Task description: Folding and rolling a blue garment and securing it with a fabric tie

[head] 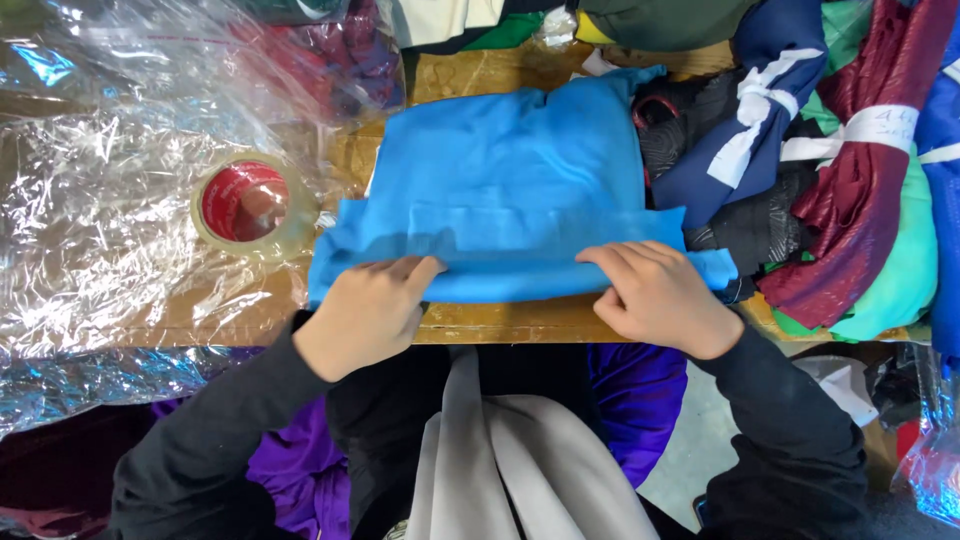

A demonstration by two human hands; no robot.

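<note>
Head view: the wooden table (pixel 500 322) fills the middle, and the blue cloth (pixel 510 190) lies flat at its centre, its near edge rolled into a fold along the table's front. Left of the blue cloth, crinkled clear plastic sheeting (pixel 90 220) covers the table, and a roll of clear tape with a red core (pixel 245 203) sits just beside the cloth's left edge. Right of the blue cloth lies a heap of bundled fabrics, among them a maroon bundle with a white band (pixel 860 150) and a navy bundle tied in white (pixel 770 110). The left hand (pixel 370 312) curls its fingers over the cloth's folded near edge, gripping it; the right hand (pixel 660 297) presses down, fingers bent, on the same fold further right.
</note>
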